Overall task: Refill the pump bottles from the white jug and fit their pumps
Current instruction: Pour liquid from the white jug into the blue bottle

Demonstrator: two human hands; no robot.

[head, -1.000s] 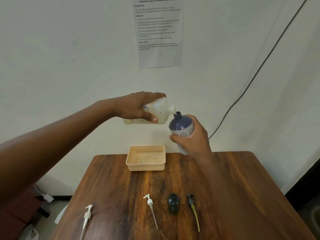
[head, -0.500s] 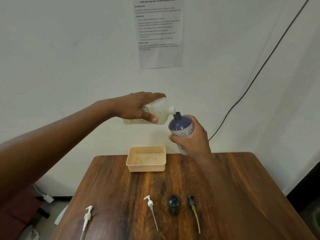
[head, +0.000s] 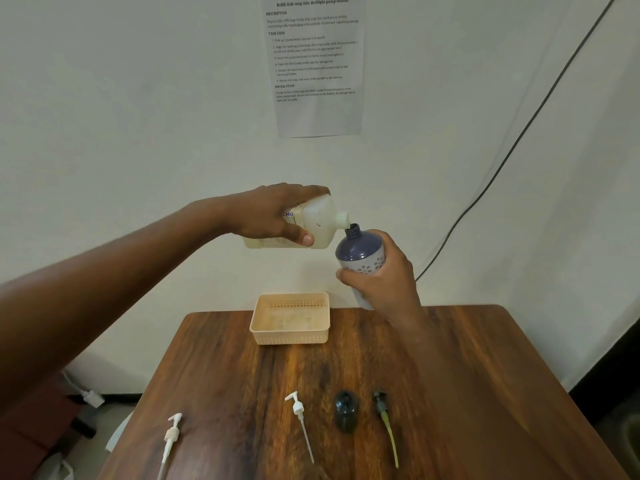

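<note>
Two hands work above the far end of the wooden table (head: 450,393); the left hand (head: 277,216) wraps its fingers and thumb around the white jug (head: 318,226), which lies tipped on its side with its spout touching the open neck of the dark blue pump bottle (head: 360,251); the right hand (head: 384,282) grips that bottle, fingers curled round its patterned lower part, holding it tilted toward the jug; below them a beige perforated basket (head: 290,336) sits at the table's back edge; along the near edge lie a white pump (head: 171,436), a second white pump (head: 299,414), a dark bottle (head: 345,414) on its side, and a dark pump with a yellowish tube (head: 386,420)
</note>
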